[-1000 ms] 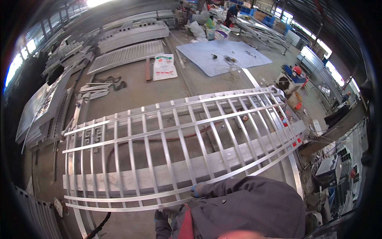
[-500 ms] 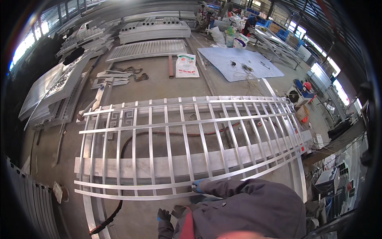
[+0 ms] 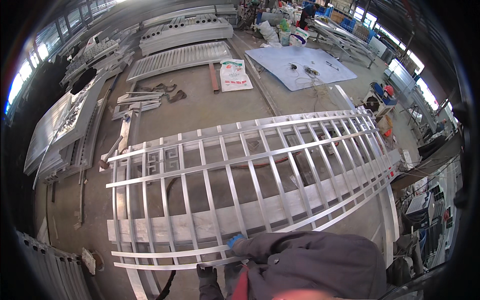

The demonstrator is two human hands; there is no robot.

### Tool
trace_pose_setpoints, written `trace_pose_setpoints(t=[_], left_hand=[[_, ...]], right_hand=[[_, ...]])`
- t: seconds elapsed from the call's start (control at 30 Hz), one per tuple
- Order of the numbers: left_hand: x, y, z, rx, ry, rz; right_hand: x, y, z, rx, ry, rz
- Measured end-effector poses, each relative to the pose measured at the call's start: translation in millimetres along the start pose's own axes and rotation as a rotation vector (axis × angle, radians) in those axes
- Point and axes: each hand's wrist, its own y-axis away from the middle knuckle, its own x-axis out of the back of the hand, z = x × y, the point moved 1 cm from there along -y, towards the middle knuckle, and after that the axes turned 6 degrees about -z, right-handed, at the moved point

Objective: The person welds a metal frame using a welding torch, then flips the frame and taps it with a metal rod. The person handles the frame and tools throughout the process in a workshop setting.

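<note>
A long silver aluminium railing panel [image 3: 250, 161], with crossbars and many slats, lies across flat supports in front of me. My right hand [image 3: 235, 241], in a blue and dark glove, is closed on the near side of the panel, by a slat just above the near rails. To its left, my left hand [image 3: 206, 272], in a dark glove, is at the outermost near rail [image 3: 165, 266], its fingers apart against the rail's lower edge. Its fingertips are partly hard to make out. A wide flat metal bar [image 3: 190, 226] runs under the slats.
A hammer [image 3: 111, 152] rests by the panel's far left corner. Beyond lie a white sack [image 3: 234, 75], a pale blue sheet [image 3: 300, 65] with cables, and stacked metal panels [image 3: 185, 37]. Another person [image 3: 307, 16] is far back. Ribbed metal panels [image 3: 50, 265] stand at the near left.
My left hand has come up from below the panel to its near rail. The right hand remains at the panel, slightly further left in view. The whole view has tilted and shifted.
</note>
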Motion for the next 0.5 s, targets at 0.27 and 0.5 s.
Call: trace_pose_setpoints(t=[0.27, 0.5], left_hand=[[-9.0, -21.8, 36.2, 0.050, 0.174, -0.009], [1.4, -37.1, 34.2, 0.100, 0.110, -0.054]], right_hand=[[-10.7, -48.0, -16.3, -0.228, -0.168, -0.340], [-21.3, -56.8, -23.3, -0.260, -0.225, -0.270]])
